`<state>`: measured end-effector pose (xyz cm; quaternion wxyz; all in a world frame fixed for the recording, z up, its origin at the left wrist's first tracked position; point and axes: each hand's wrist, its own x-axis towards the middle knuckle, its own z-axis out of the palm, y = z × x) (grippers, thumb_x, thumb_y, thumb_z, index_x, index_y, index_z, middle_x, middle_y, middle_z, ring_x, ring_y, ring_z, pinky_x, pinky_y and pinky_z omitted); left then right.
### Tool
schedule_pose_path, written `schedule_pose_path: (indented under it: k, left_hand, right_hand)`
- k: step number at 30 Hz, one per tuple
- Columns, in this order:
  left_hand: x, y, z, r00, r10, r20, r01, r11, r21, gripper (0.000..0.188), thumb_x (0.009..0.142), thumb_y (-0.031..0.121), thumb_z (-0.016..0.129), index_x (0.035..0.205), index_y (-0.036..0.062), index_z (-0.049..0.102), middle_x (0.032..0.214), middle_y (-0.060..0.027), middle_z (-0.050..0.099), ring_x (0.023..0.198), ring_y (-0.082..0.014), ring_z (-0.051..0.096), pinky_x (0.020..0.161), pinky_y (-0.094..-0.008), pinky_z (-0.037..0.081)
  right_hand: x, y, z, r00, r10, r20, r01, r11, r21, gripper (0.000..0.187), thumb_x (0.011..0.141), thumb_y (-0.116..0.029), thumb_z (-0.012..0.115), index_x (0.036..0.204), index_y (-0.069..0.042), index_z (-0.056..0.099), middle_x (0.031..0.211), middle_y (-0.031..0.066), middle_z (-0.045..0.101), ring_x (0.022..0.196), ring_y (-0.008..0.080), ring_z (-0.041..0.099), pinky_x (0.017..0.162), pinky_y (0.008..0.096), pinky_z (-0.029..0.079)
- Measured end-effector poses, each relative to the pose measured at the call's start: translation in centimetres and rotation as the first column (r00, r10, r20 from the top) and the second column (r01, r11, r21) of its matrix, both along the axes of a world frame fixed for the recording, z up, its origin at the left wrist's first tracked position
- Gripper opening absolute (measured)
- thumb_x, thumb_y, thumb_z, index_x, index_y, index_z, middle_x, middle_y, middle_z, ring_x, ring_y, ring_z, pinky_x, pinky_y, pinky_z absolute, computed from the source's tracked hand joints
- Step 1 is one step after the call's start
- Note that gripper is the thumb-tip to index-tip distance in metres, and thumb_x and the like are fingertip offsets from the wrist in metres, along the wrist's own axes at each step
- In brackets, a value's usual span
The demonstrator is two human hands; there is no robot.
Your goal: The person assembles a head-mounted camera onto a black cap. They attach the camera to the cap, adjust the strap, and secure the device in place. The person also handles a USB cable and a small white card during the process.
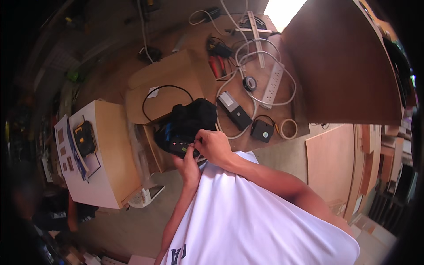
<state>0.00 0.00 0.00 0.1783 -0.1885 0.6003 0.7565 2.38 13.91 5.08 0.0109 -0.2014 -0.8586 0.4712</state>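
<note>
In the middle of the head view, my left hand [187, 167] is closed on the edge of a small black device [177, 147] that shows a pinkish spot of light. My right hand [214, 147] meets it from the right with thumb and fingers pinched together. A thin pale line runs from the device toward that pinch; what the fingertips hold is too small to make out. Just beyond both hands lies a bunched black fabric item [194, 115] with a blue patch, partly over an opened cardboard box [170, 77]. A black cable [155, 89] loops across the box.
On the bench to the right are a black and grey box-shaped device [235, 110], a black square block [262, 131], a tape roll [289, 129], a white power strip [273, 84] and tangled cords. At left, a white-topped cabinet [104, 176] carries a yellow-black tool [85, 138]. Another person [55, 207] is lower left.
</note>
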Motion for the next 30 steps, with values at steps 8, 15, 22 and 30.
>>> schedule_pose_path:
  k: [8, 15, 22, 30]
  left_hand:
    - [0.0, 1.0, 1.3, 0.994, 0.030, 0.102, -0.036, 0.998, 0.053, 0.037, 0.098, 0.001, 0.072, 0.132, 0.0070, 0.062, 0.126, -0.0092, 0.068, 0.114, -0.0240, 0.070, 0.095, -0.0465, 0.061]
    - [-0.8, 1.4, 3.5, 0.992, -0.002, 0.125, 0.004, 1.000, -0.017, 0.047, 0.100, 0.002, 0.070, 0.144, 0.0132, 0.059, 0.141, -0.0068, 0.065, 0.127, -0.0265, 0.064, 0.107, -0.0514, 0.052]
    - [-0.9, 0.9, 2.8, 1.000, -0.006, 0.004, 0.006, 1.000, 0.013, 0.045, 0.103, 0.011, 0.076, 0.146, 0.0134, 0.060, 0.139, -0.0079, 0.067, 0.123, -0.0259, 0.069, 0.097, -0.0430, 0.061]
    - [-0.7, 1.2, 6.3, 0.997, -0.007, 0.080, -0.006, 0.987, 0.160, 0.043, 0.106, 0.022, 0.074, 0.143, 0.0157, 0.053, 0.135, -0.0070, 0.065, 0.121, -0.0244, 0.069, 0.099, -0.0455, 0.061]
  right_hand:
    - [1.4, 0.6, -1.0, 0.971, 0.086, -0.224, -0.054, 0.988, 0.146, 0.011, 0.090, -0.016, 0.072, 0.091, -0.005, 0.072, 0.087, 0.0135, 0.071, 0.079, 0.0393, 0.073, 0.068, 0.0504, 0.058]
    - [1.8, 0.7, 0.4, 0.983, 0.181, -0.022, -0.179, 0.981, 0.070, 0.020, 0.086, -0.013, 0.071, 0.103, -0.003, 0.074, 0.100, 0.0189, 0.076, 0.089, 0.0422, 0.075, 0.073, 0.0527, 0.060]
    - [2.6, 1.2, 1.2, 0.978, 0.142, -0.154, -0.137, 0.990, 0.041, 0.034, 0.085, -0.011, 0.071, 0.118, -0.002, 0.074, 0.103, 0.0219, 0.077, 0.095, 0.0430, 0.076, 0.081, 0.0528, 0.061]
    - [3.0, 2.7, 2.7, 0.975, 0.006, -0.223, -0.022, 0.998, -0.067, 0.031, 0.090, -0.007, 0.070, 0.120, -0.002, 0.075, 0.097, 0.0189, 0.078, 0.085, 0.0388, 0.076, 0.077, 0.0475, 0.060]
